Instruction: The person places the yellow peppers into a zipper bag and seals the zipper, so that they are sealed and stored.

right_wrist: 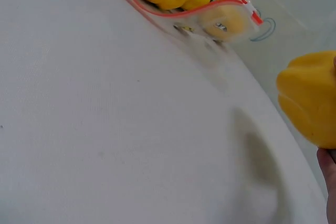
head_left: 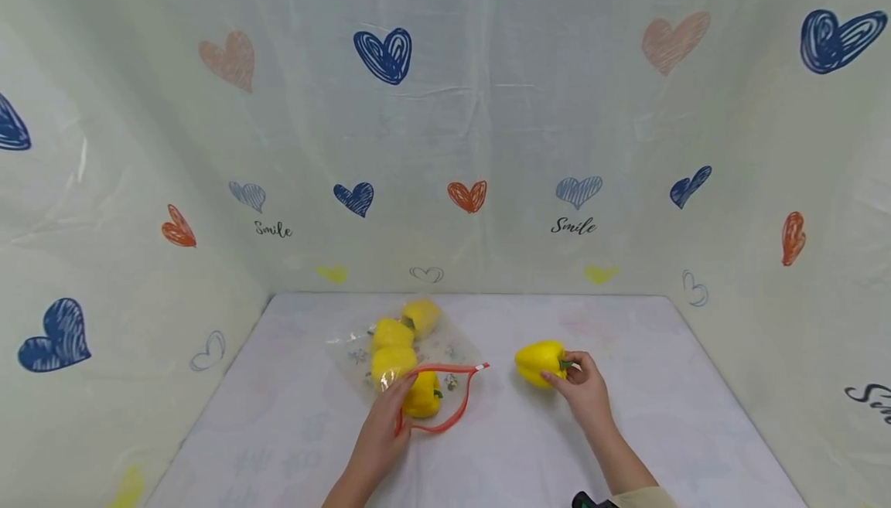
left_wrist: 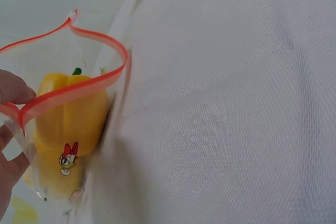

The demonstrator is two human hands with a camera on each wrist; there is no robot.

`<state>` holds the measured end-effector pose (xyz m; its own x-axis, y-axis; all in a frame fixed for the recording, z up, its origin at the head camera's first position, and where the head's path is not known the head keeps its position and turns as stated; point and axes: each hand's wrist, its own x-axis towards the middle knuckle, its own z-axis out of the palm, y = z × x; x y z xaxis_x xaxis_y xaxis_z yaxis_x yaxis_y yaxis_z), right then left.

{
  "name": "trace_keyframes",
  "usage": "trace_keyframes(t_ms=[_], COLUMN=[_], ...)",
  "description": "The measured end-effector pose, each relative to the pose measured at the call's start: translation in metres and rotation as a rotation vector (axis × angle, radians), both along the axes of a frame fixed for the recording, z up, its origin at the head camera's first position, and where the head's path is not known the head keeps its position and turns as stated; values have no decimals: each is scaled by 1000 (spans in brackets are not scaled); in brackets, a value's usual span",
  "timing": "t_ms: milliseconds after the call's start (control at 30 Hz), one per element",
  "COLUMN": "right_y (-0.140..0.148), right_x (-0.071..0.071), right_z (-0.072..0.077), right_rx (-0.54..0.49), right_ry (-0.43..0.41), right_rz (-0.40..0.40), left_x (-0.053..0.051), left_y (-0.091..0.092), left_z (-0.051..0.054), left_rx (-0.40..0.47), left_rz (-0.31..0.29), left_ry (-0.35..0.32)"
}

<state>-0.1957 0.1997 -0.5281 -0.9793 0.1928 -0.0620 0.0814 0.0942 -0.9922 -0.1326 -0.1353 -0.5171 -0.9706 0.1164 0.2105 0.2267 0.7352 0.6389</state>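
Note:
A clear zip bag with a red rim (head_left: 445,428) lies on the table with its mouth open toward the person, several yellow peppers (head_left: 393,363) inside it. My left hand (head_left: 381,434) pinches the left side of the rim; in the left wrist view its thumb and fingers (left_wrist: 14,88) are on either side of the red strip (left_wrist: 79,90). To the right of the bag, my right hand (head_left: 588,393) grips another yellow pepper (head_left: 539,363) by its stem end. The right wrist view shows this pepper (right_wrist: 311,98) above the table, apart from the bag.
The white table (head_left: 278,446) carries the bag. Behind it and at both sides hang pale curtains (head_left: 473,129) printed with hearts. A dark object (head_left: 588,501) shows by the right sleeve (head_left: 643,497) at the bottom edge.

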Motion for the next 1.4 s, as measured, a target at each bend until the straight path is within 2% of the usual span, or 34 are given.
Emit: trace_keyframes(t_ms=[300,700,1133,1400], right_y=[-16,-42,-76,-94], right_x=[11,34,51,57], right_z=[-2,10,5,1], right_rx=[-25,-129,-177,-211], right_ry=[13,48,12,-3], right_rz=[5,40,72,85], left_x=[0,0,1,0], left_y=[0,-2,1,1], left_z=[-1,-1,0,2], left_rx=[0,-9,8,4], left_rz=[17,-8,8,4], left_ry=[-2,23,4,26])
